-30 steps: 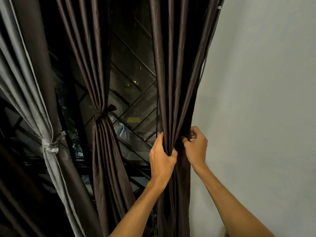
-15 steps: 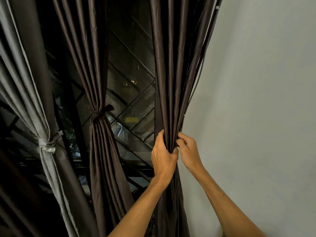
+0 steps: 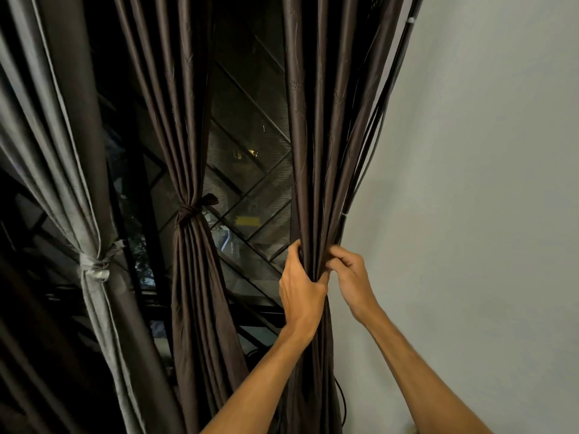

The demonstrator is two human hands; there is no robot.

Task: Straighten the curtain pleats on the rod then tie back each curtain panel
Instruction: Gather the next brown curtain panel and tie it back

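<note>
A: What could go wrong here?
B: The left hand grips the right panel in a bunch, thumb across the front. If that grip loosens before a tie goes round, I'd expect the pleats to fan out.
A: And the right hand?
B: It pinches folds at the bunch's wall-side edge, fingers curled. Cables run just behind and could get gathered in.
A: Where's the panel?
B: Between both hands, beside the wall. The middle panel and grey panel are tied; no tie shows on this one.
</note>
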